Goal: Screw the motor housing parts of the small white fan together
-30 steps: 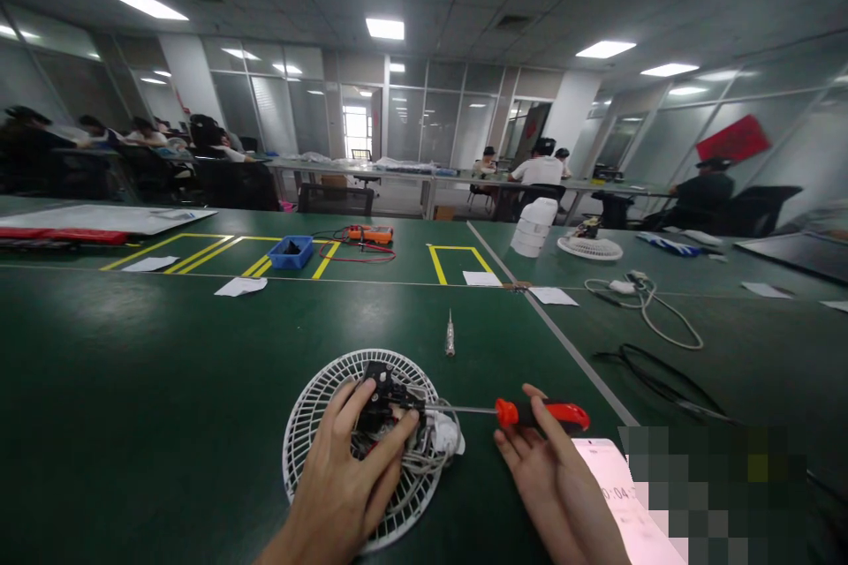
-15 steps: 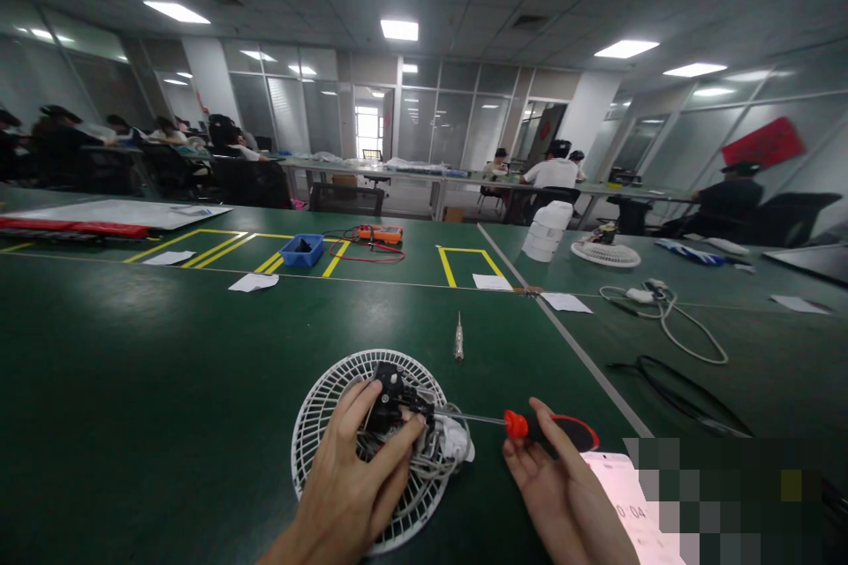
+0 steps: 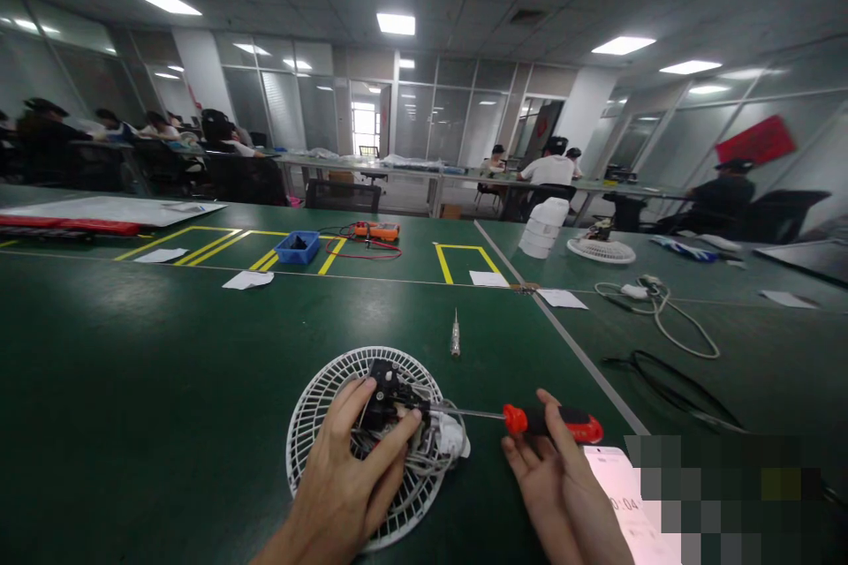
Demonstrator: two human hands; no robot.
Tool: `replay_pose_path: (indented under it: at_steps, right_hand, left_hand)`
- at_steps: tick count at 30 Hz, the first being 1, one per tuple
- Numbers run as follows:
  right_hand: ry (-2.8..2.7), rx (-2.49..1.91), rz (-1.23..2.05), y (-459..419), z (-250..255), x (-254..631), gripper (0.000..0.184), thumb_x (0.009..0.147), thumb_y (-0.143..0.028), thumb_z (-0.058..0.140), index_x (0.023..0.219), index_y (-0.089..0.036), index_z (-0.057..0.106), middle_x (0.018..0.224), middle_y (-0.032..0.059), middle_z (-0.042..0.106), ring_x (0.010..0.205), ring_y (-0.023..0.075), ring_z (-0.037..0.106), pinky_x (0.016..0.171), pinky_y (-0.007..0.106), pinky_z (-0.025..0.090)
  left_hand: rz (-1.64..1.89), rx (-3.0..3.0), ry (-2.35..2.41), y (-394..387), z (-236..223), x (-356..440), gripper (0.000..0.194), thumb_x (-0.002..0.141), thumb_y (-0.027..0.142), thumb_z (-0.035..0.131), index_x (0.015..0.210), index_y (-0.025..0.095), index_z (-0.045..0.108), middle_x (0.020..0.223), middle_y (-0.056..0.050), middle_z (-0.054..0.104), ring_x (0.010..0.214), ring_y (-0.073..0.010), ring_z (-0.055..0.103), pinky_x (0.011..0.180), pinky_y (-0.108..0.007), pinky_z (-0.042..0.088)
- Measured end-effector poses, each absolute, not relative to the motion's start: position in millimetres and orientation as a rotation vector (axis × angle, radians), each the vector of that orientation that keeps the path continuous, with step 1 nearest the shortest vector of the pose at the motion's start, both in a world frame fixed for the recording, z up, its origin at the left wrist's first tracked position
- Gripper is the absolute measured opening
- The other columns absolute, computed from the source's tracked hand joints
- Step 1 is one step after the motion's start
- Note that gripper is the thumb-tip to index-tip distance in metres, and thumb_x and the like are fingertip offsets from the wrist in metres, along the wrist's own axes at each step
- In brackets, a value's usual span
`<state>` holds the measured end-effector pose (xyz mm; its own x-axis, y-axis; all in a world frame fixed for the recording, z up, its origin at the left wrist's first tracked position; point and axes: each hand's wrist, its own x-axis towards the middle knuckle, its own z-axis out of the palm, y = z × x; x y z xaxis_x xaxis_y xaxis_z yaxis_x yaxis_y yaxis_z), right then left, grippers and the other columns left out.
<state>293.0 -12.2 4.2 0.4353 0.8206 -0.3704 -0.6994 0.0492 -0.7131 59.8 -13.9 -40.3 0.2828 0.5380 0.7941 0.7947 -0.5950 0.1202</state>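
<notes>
A white round fan grille (image 3: 311, 410) lies flat on the green table (image 3: 159, 371) in front of me. On its middle sits a black motor part (image 3: 384, 393) with white wires and a white plug. My left hand (image 3: 351, 477) rests on the grille, its fingers closed around the black part. My right hand (image 3: 549, 477) grips the red and black handle of a screwdriver (image 3: 553, 424). The screwdriver's thin shaft points left, with its tip at the black part.
A small test pen (image 3: 455, 335) lies beyond the grille. Farther back are a blue bin (image 3: 297, 247), an orange multimeter (image 3: 376, 231), paper slips, a white cable (image 3: 662, 313), a black cable (image 3: 669, 380) and another fan grille (image 3: 600, 249). People sit at distant tables.
My right hand has turned the screwdriver handle a little while its tip stays at the black part. The left hand has kept its hold, and the view has shifted slightly.
</notes>
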Motion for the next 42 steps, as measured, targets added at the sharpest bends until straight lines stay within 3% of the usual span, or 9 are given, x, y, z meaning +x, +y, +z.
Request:
replay_pose_path:
  at_steps: [3,8,11,21,26,34,42]
  right_hand:
    - [-0.159,-0.977,1.15,-13,5,293,0.073,0.054,-0.034,0.099,0.119,-0.03,0.067,0.091,-0.0024,0.073,0.076,0.0176,0.072,0.063,0.026,0.061]
    - [-0.126,-0.958,1.224,-14,6,296,0.046,0.058,-0.02,0.095,0.096,-0.019,0.071,0.101,0.0065,0.075,0.091,0.0215,0.073,0.072,0.029,0.062]
    - [-0.097,-0.935,1.249,-14,7,296,0.043,0.059,-0.015,0.09,0.097,-0.016,0.072,0.104,0.0092,0.076,0.095,0.0236,0.073,0.074,0.03,0.063]
    - [-0.025,-0.961,1.242,-11,-1,297,0.03,0.069,-0.03,0.091,0.089,-0.019,0.071,0.091,0.0049,0.076,0.082,0.0202,0.074,0.065,0.028,0.064]
    - [0.001,-0.946,1.212,-11,6,295,0.033,0.071,-0.018,0.086,0.102,-0.018,0.073,0.097,0.0039,0.077,0.081,0.0187,0.074,0.065,0.026,0.064]
    - [-0.021,-0.91,1.19,-15,13,298,0.041,0.063,-0.003,0.079,0.103,-0.012,0.073,0.1,0.009,0.077,0.091,0.0219,0.074,0.078,0.03,0.065]
    - [0.031,-0.905,1.229,-13,17,295,0.011,0.079,-0.017,0.079,0.087,-0.014,0.072,0.092,0.0078,0.076,0.09,0.0201,0.073,0.08,0.031,0.064]
  left_hand:
    - [-1.217,-2.262,-1.222,-14,-40,60,0.05,0.091,0.017,0.065,0.138,0.034,0.06,0.156,-0.015,0.03,0.144,-0.038,0.04,0.105,-0.061,0.053]
    - [-1.208,-2.265,-1.227,-15,-40,59,0.05,0.092,0.017,0.065,0.138,0.035,0.06,0.155,-0.016,0.031,0.144,-0.0379,0.039,0.105,-0.061,0.054]
    - [-1.202,-2.271,-1.222,-14,-40,58,0.052,0.092,0.017,0.065,0.139,0.035,0.059,0.156,-0.016,0.03,0.145,-0.0378,0.038,0.104,-0.061,0.054]
    - [-1.192,-2.276,-1.226,-15,-40,58,0.053,0.092,0.017,0.064,0.141,0.036,0.058,0.156,-0.016,0.03,0.144,-0.0383,0.038,0.104,-0.062,0.054]
    - [-1.181,-2.281,-1.224,-15,-40,56,0.055,0.091,0.018,0.065,0.142,0.037,0.056,0.157,-0.015,0.029,0.145,-0.0382,0.038,0.105,-0.06,0.054]
    - [-1.198,-2.288,-1.22,-15,-39,57,0.055,0.091,0.016,0.065,0.141,0.035,0.057,0.156,-0.015,0.03,0.145,-0.0377,0.038,0.107,-0.06,0.052]
    - [-1.182,-2.292,-1.226,-14,-40,56,0.055,0.092,0.018,0.064,0.143,0.037,0.056,0.158,-0.014,0.028,0.144,-0.038,0.039,0.106,-0.059,0.053]
